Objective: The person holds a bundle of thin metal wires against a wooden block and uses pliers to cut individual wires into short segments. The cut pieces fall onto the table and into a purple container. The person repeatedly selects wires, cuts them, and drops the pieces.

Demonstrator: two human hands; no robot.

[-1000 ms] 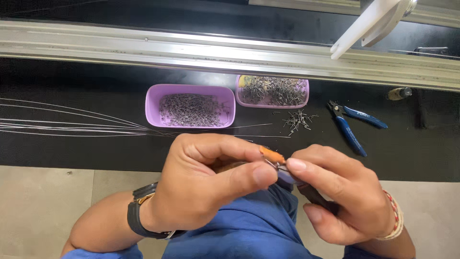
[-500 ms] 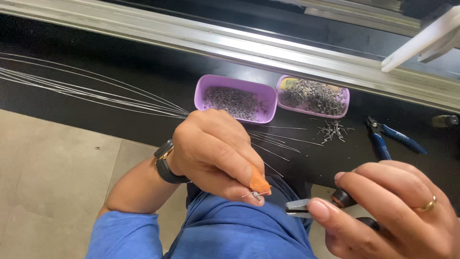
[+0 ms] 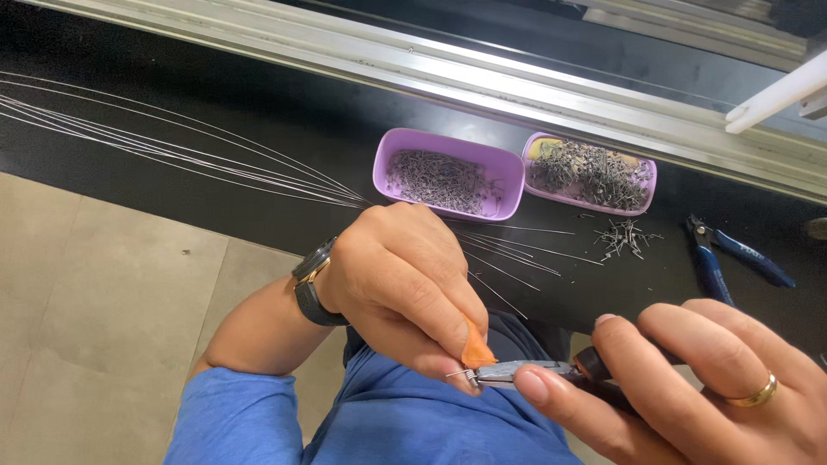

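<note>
This looks like a small workshop bench for fine wire work. A black worktop [image 3: 258, 129] runs across the upper frame, edged by an aluminium rail [image 3: 482, 73]. Long thin wires [image 3: 172, 151] fan in from the upper left, two purple trays [image 3: 448, 182] of tiny metal parts sit at centre, and blue-handled cutters [image 3: 732, 258] lie at right.
</note>
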